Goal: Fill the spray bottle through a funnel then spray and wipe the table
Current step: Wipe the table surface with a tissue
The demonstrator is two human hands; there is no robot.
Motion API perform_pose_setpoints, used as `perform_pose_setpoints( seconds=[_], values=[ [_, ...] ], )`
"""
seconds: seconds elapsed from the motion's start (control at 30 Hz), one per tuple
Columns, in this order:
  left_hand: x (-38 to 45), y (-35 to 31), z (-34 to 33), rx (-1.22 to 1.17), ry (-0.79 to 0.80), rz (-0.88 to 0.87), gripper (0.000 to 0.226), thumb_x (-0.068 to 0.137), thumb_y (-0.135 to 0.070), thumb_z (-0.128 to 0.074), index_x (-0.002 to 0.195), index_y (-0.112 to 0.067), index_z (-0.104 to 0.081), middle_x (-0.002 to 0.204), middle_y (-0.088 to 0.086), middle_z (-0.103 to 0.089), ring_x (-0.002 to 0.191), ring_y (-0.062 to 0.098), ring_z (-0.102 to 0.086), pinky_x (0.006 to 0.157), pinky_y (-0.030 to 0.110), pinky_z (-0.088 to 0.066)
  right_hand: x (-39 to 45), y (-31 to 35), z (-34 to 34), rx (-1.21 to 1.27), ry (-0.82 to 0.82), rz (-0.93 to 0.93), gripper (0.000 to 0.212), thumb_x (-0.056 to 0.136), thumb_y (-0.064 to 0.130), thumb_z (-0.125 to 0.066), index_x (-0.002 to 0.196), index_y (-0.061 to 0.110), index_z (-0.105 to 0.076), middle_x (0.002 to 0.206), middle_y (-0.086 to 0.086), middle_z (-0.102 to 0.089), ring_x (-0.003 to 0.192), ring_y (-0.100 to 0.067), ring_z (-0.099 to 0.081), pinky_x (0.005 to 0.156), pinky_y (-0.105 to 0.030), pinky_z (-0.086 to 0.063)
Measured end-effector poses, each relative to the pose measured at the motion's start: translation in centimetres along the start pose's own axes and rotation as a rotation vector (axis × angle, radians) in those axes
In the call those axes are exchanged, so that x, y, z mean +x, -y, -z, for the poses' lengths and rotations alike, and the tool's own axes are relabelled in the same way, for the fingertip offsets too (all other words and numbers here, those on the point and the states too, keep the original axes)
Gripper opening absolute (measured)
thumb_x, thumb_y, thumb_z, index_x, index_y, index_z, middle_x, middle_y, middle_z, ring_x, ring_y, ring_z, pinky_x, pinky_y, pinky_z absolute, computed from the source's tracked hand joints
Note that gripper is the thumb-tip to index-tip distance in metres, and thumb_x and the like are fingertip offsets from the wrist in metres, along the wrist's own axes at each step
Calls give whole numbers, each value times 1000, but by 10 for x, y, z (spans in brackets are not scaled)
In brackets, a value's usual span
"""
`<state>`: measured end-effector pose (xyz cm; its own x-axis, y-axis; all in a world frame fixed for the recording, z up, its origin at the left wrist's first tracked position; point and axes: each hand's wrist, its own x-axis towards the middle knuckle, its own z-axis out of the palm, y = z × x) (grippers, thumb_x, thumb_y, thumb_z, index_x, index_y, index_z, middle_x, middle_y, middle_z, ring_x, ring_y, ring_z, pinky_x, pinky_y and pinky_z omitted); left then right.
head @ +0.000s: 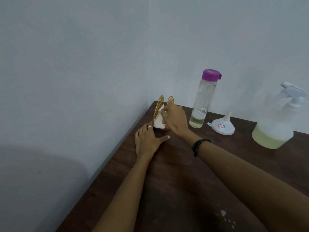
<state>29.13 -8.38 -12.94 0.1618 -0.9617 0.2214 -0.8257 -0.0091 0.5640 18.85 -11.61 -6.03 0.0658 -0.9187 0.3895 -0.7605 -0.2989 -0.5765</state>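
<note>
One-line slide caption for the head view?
Right hand pulls a napkin from the gold holder; left hand steadies its base.

A translucent white plastic spray bottle is standing upright near the right edge of the dark brown wooden table, holding pale yellow liquid low down. A white plastic funnel is resting mouth-down beside it. A white paper napkin is sitting at the far left corner.

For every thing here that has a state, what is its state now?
Spray bottle: upright, sprayer on, partly filled.
Water bottle: upright, capped, nearly empty.
Funnel: upside down on table.
Napkin: pinched by right hand, in holder.
Left hand: flat on table.
Droplets: unwiped.
</note>
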Motion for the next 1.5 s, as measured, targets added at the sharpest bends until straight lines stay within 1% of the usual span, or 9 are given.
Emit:
perform_pose_setpoints(
  seconds=[0.1,0.4,0.6,0.73,0.8,1.0,1.1,1.3,1.5],
  values=[
    [-1,0,1,2,11,2,90,70,-66,-61,142,-19,-31,147,4,-36,137,21,-30,113,37,-19,8,3,9,186,-36,-102,22,89,15,-50,84,4,-69,55,-4,-65,43,-15,-60,54,-32,-57],
    [1,0,0,23,14,7,92,70,-68,-59,143,-22,-28,148,3,-34,138,20,-29,113,37,-19,16,-1,20,521,-239,-163,13,85,16,-61,77,13,-70,56,3,-60,49,-7,-55,57,-32,-52],
    [1,1,-1,15,21,7,91,69,-68,-59,142,-22,-29,148,3,-34,137,20,-29,114,38,-19,14,-3,20,620,-283,-129,6,85,17,-64,81,14,-67,90,-2,-62,74,-3,-54,67,-11,-43],
    [2,2,-2,11,17,3,91,69,-69,-60,142,-22,-30,147,4,-36,137,21,-31,113,39,-20,13,-9,16,875,-194,-198,11,89,12,-58,79,15,-61,87,-3,-60,84,-13,-55,83,-30,-47],
    [2,1,-1,13,21,4,92,69,-69,-60,142,-22,-30,147,4,-35,137,21,-30,113,38,-20,14,-9,15,1070,-171,-283,15,92,11,-52,79,15,-57,89,-10,-56,87,-22,-52,81,-36,-46],
    [3,2,-2,27,21,8,91,69,-69,-59,142,-22,-30,147,3,-36,137,20,-30,113,38,-20,19,-2,22,1492,-191,-543,12,93,10,-44,87,12,-53,102,-10,-57,99,-21,-57,81,-35,-51],
    [5,2,-2,19,34,12,94,68,-69,-60,142,-21,-30,146,4,-37,136,21,-31,114,39,-21,10,0,30,1622,-198,-635,11,92,8,-44,84,10,-52,89,-8,-58,83,-18,-58,67,-31,-52],
    [4,-1,7,-138,78,44,104,64,-54,-75,146,-16,-25,148,10,-35,137,26,-33,113,43,-27,-29,0,59,1699,-147,-730,13,95,8,-41,87,7,-51,86,-9,-59,78,-19,-58,49,-28,-56],
    [-47,-22,32,-451,131,74,105,66,-33,-81,147,-17,-17,153,8,-16,141,23,-21,115,38,-24,-89,-10,107,1645,-151,-740,17,97,11,-41,110,2,-47,94,-12,-60,82,-20,-59,52,-28,-57]
  ],
)
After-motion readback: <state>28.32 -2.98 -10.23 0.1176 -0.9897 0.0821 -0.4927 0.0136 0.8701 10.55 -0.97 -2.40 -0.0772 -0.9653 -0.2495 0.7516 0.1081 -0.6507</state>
